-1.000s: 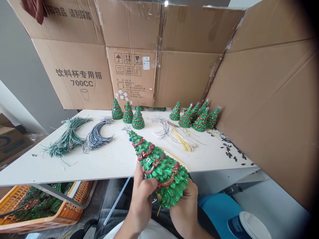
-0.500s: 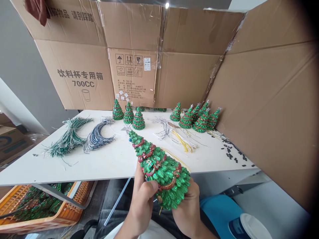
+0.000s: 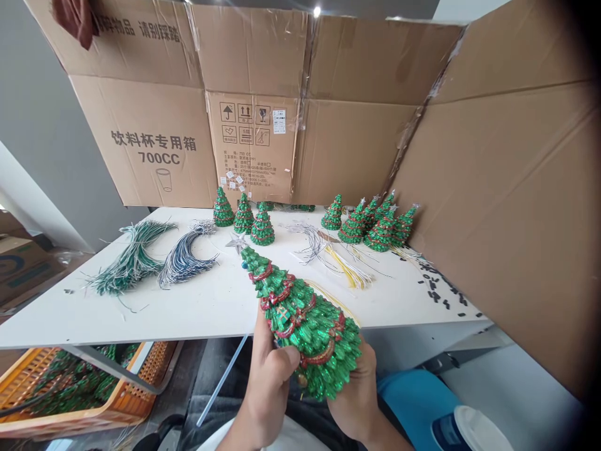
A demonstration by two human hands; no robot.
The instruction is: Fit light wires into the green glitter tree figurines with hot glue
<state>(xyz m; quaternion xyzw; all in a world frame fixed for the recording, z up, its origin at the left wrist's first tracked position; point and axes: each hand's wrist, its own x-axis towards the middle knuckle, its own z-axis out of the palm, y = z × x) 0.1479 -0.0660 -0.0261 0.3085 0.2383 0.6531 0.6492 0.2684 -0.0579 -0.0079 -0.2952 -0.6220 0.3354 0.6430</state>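
A green glittery Christmas tree figurine (image 3: 305,322) with red garlands lies tilted over the table's front edge, its clear star (image 3: 237,243) pointing to the far left. My left hand (image 3: 270,379) is closed around its left side, thumb pressed on the lower branches. At the wide base, my right hand (image 3: 354,388) is closed against the underside, where the tree hides most of its fingers. A thin yellow wire (image 3: 333,299) shows behind the tree.
Smaller-looking trees stand at the back, on the left (image 3: 243,214) and right (image 3: 380,228). Green wires (image 3: 129,260), blue wires (image 3: 185,257) and yellow wires (image 3: 350,269) lie in bundles. Black bits (image 3: 439,291) are scattered right. An orange basket (image 3: 94,423) sits below left; cardboard (image 3: 357,144) walls the back.
The view has shifted slightly. Both hands keep hold of the tree, whose base has turned a little; the short yellow wire end under the base shows less now.
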